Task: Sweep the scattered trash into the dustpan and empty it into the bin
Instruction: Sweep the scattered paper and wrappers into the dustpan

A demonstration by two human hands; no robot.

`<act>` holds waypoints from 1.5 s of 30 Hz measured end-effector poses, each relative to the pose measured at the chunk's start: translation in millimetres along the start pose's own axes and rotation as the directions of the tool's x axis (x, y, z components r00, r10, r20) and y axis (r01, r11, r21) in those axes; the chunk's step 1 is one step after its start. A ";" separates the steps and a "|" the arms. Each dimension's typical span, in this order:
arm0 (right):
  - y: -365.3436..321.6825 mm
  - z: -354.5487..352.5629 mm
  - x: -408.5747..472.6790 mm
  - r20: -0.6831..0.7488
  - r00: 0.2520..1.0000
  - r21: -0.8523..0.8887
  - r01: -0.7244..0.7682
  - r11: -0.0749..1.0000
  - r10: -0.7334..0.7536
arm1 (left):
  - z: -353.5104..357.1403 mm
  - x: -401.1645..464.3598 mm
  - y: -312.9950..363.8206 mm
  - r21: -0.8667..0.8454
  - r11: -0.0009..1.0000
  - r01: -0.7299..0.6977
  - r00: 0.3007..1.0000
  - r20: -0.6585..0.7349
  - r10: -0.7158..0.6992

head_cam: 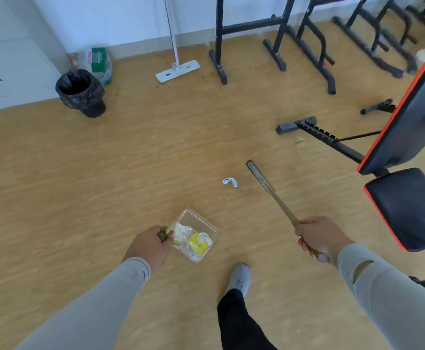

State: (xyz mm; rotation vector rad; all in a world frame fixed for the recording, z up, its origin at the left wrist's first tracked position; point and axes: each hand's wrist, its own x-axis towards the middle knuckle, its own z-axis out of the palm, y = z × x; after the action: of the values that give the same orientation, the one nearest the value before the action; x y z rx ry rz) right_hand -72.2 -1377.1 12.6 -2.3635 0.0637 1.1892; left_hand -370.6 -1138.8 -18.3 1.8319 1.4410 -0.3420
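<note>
Fingers of the right hand [317, 238] are gripping the broom [260, 179], the left hand [148, 245] the dustpan [196, 236]; drawing low toward the dustpan suits the scrap [230, 182] lying just beyond it.

Your sleeves [87, 306] are pale grey, matching the grey shoe [239, 279] below black trousers [239, 324]. The floor [105, 173] beneath you is honey-tan with a streaked wood grain. You carry a clear dustpan [203, 223] showing white and bright yellow trash [196, 242]; one white scrap [230, 182] with dark print lies on the boards. Your broom [269, 190] is dull brown with a dark head. The bin [81, 92] wears a glossy black liner; beside it sits a green-and-white pack [99, 60]. The mop [177, 69] is white against a pale blue-white wall [117, 18]. The bench [408, 205] is black, edged in orange-red; the racks [307, 44] are black.
</note>
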 end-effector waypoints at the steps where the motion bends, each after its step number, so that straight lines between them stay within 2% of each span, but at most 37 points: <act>1: -11.9 -9.4 14.1 -0.011 1.000 -0.023 -0.006 1.000 0.006 | 3.2 12.4 13.4 0.012 1.000 0.002 1.000 0.008 -0.002; 9: -87.8 -32.6 101.3 0.035 0.999 -0.242 0.009 0.970 0.000 | 39.4 66.3 67.5 0.077 0.996 0.038 0.999 0.016 -0.039; 13: -100.0 -7.8 130.9 0.120 0.993 -0.347 0.052 0.936 -0.011 | 38.6 84.9 76.2 0.118 0.992 0.049 0.999 -0.003 -0.049; 17: -83.9 16.2 120.2 0.277 0.960 -0.534 0.192 0.823 -0.044 | 36.0 92.0 75.8 0.136 0.988 0.074 0.997 -0.021 -0.072; 19: -70.0 1.9 108.3 0.350 0.936 -0.502 0.202 0.841 -0.016 | 40.0 91.4 77.3 0.125 0.990 0.064 0.998 -0.015 -0.063; 22: -54.7 -48.0 93.1 0.353 0.934 -0.362 0.075 0.929 0.062 | 40.4 93.1 74.5 0.108 0.993 0.057 0.998 -0.009 -0.057; 24: -46.9 -64.6 79.0 0.346 0.934 -0.330 0.033 0.944 0.088 | 36.1 95.4 69.3 0.083 0.995 0.064 0.998 -0.002 -0.064; 28: -43.7 -32.0 57.7 0.280 0.959 -0.276 0.049 0.960 0.032 | 27.5 97.5 69.8 0.086 0.995 0.041 0.999 0.007 -0.042; 31: -50.0 4.2 64.3 0.249 0.968 -0.321 0.090 0.943 -0.008 | 23.5 99.8 73.4 0.079 0.997 0.021 1.000 0.006 -0.022; 35: -63.4 37.8 61.3 0.295 0.956 -0.318 0.097 0.943 0.001 | 24.2 94.4 66.7 0.070 0.997 0.037 0.999 0.028 -0.039; 41: -59.7 -3.8 46.3 0.389 0.912 -0.255 -0.029 0.967 0.130 | 25.4 94.8 63.2 0.079 0.997 0.012 0.999 0.037 -0.015; 45: -53.0 -27.6 33.6 0.391 0.910 -0.235 -0.045 0.971 0.137 | 22.2 93.1 60.4 0.073 0.997 0.013 0.998 0.060 -0.017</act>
State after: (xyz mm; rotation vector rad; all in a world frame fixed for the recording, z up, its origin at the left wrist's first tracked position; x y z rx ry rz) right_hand -17.5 -1336.9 22.2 -2.2613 -0.1037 1.7941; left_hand -279.7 -1092.4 -67.4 1.8529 1.4177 -0.4587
